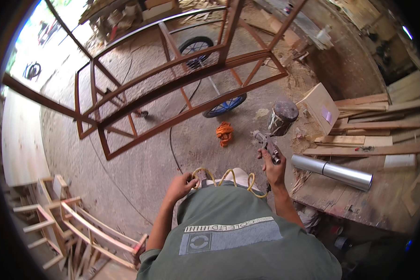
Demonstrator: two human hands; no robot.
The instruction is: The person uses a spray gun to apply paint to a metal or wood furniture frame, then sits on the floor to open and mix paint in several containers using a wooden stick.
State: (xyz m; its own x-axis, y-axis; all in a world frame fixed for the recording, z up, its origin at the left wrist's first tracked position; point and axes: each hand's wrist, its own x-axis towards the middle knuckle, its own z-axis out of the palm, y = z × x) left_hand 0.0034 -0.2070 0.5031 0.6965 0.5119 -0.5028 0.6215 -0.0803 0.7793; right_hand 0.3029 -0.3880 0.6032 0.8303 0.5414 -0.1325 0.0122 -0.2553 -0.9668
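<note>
Yellow coiled hose [227, 171] is held in the curled fingers of your left hand [181, 186], while your right hand [274, 171] grips a grey metal spray gun [268, 142], a crumpled orange cloth [224, 134] lying left of its fingers and a dark paint-streaked can [283, 116] standing beyond them.

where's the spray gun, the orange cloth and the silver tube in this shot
Spray gun [268, 142]: head view, on its metal body.
Orange cloth [224, 134]: head view, on the middle of the crumpled bundle.
Silver tube [332, 171]: head view, on its shiny side, near the dark ring.
</note>
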